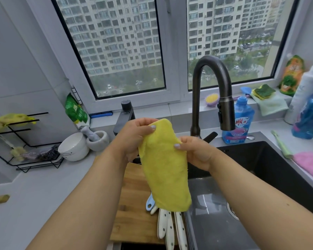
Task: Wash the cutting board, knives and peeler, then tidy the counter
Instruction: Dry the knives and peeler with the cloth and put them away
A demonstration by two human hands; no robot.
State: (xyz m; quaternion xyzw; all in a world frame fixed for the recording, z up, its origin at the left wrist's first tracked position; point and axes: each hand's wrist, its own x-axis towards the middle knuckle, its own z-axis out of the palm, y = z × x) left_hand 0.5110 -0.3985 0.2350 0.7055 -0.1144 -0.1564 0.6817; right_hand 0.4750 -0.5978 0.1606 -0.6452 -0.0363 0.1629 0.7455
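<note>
A yellow cloth (165, 170) hangs folded in front of me, held up at its top. My left hand (134, 137) pinches its upper left edge and my right hand (195, 152) grips its right edge. Below the cloth a wooden cutting board (134, 201) lies across the left side of the sink. On the board rest knives with white riveted handles (167, 226) and a light blue peeler handle (149, 203), their blades hidden by the cloth.
A dark sink (271, 165) with a drain (231, 211) lies to the right under a black gooseneck faucet (213, 94). A blue detergent bottle (240, 121) stands behind it. White bowls (73, 147), a mortar (98, 140) and a black wire rack (27, 147) sit left. A pink cloth (311, 165) lies right.
</note>
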